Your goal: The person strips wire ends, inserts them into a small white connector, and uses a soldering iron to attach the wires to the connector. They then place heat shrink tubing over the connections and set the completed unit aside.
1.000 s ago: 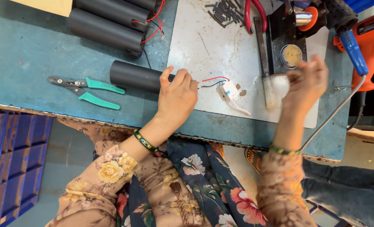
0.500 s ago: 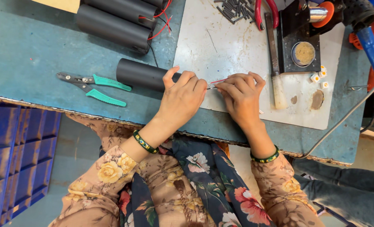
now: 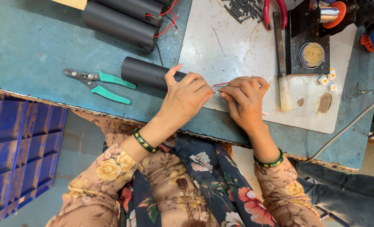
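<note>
Left hand (image 3: 186,97), right hand (image 3: 245,97) pinch red wire (image 3: 220,84).

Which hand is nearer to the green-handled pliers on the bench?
Left. The left hand rests on the black tube, just right of the green-handled pliers. The right hand is farther right, over the white board, pinching thin wires.

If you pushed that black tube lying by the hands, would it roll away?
Probably yes. The black tube is round and lies on its side on the flat blue table, so a sideways push could roll it. The left hand rests against it and thin wires come from its end, which may hold it back.
</note>
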